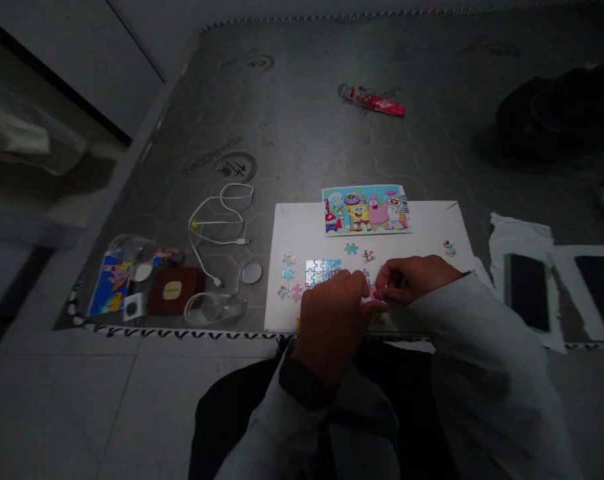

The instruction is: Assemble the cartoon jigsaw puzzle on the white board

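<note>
My left hand (332, 320) and my right hand (415, 277) meet over the near edge of a white board (432, 227). Both hands pinch a pink jigsaw piece (369, 300) between their fingertips. Just left of them lies a small joined patch of puzzle (322, 270). Loose pieces (289, 275) lie scattered on the board, one more at the right (449, 248). A cartoon reference picture (366, 209) lies at the board's far edge.
The board rests on a grey mattress (307, 113). To the left are a white cable (217, 223), a round lid (252, 272), a clear jar (215, 308), a dark red box (175, 290) and a colourful bag (115, 280). A red wrapper (375, 101) lies far back; two dark phones (527, 290) sit right.
</note>
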`<state>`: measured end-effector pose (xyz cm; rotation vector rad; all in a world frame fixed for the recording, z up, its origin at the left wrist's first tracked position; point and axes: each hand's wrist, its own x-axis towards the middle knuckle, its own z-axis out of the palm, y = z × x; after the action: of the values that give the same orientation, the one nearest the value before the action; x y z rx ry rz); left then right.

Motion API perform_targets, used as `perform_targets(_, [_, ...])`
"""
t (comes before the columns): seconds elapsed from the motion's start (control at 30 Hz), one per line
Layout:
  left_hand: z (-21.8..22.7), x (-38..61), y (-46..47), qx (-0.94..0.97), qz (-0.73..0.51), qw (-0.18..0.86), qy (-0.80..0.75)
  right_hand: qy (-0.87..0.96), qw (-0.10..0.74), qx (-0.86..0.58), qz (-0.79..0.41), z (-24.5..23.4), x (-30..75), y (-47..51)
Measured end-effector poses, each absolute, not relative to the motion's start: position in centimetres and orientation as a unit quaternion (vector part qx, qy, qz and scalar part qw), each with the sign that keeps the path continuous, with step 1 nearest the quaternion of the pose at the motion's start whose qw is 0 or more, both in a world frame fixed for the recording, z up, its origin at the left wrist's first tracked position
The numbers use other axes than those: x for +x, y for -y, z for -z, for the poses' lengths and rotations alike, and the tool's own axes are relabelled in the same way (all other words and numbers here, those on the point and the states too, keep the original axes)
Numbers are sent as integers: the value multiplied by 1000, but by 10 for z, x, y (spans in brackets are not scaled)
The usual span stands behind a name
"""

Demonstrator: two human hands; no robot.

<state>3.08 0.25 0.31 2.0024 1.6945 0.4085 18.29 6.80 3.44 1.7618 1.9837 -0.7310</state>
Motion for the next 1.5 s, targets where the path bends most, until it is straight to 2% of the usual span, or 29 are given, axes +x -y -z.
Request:
perform_targets(0.37, [-32, -4, -6, 683, -95, 191, -698, -707, 181, 636, 251, -34, 200, -72])
perform_targets(0.73, [-26, -4, -10, 674, -29, 226, -703, -702, 180, 645, 242, -32, 189, -72])
perform_targets(1.2, [-22, -7, -12, 676, -32, 222, -702, -699, 195, 646, 237, -32, 189, -72])
perform_targets(1.5, [-26, -5, -12, 671, -25, 231, -704, -702, 177, 648, 236, -34, 191, -72])
